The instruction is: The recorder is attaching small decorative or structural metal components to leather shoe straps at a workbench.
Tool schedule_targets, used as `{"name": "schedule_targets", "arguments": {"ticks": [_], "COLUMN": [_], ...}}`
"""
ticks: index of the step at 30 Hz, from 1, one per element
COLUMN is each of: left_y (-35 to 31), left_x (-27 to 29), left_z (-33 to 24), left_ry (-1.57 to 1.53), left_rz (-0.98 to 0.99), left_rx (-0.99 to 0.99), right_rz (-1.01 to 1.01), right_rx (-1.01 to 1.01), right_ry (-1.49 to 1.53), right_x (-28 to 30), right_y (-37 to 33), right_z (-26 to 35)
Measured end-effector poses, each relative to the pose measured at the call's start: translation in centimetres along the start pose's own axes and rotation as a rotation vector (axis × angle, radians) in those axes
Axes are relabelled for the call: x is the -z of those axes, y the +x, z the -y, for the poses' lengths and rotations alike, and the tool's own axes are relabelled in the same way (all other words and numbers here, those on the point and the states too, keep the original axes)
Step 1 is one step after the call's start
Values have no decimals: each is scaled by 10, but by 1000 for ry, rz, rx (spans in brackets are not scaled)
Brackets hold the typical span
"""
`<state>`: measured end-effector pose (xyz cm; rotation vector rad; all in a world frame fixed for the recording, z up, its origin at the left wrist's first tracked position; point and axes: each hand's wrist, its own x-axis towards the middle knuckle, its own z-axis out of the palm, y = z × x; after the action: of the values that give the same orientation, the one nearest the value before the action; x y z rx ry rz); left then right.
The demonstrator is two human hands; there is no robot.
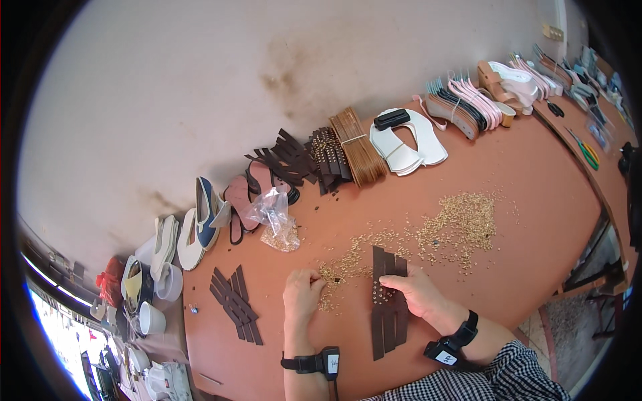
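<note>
My right hand [421, 291] grips a dark brown slit shoe upper [388, 324] by its right edge, thumb on top. Small metal studs [379, 294] dot the middle of this piece, beside the thumb. To its left, my left hand [304, 292] rests low over the table with thumb and fingers pinched together. What the pinch holds, if anything, is too small to make out. Loose gold-coloured studs [344, 269] lie scattered just beyond those fingertips and run into a bigger heap [468, 217] at the far right. More dark brown slit uppers [234, 304] lie crossed, left of my left hand.
A clear plastic bag [271, 212] with studs lies on the orange-brown table [321, 364]. Along the wall stand sandals [208, 214], studded dark pieces [329, 157], a tied brown bundle [358, 150], white sole shapes [421, 152] and wedge soles [455, 110]. Pliers [588, 152] lie far right.
</note>
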<state>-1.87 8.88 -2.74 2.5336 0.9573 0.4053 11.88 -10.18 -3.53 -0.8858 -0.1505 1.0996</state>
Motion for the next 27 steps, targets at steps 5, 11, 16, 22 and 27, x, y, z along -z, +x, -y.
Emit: {"name": "schedule_targets", "arguments": {"ticks": [5, 11, 16, 22, 27], "left_y": [2, 0, -2, -3, -3], "left_x": [-16, -10, -13, -12, -15], "left_z": [14, -2, 1, 2, -6], "left_ry": [138, 215, 88, -730, -1305], "left_rz": [-77, -62, -156, -180, -63], "left_rx": [-145, -193, -143, 120, 238], "right_rz": [3, -26, -34, -44, -54], "right_rx": [13, 20, 28, 34, 35], "right_ry": [6, -19, -51, -65, -45], "right_x": [-4, -1, -4, -3, -4], "right_y": [-1, 1, -2, -2, 0], "right_z": [-3, -4, -2, -4, -6]}}
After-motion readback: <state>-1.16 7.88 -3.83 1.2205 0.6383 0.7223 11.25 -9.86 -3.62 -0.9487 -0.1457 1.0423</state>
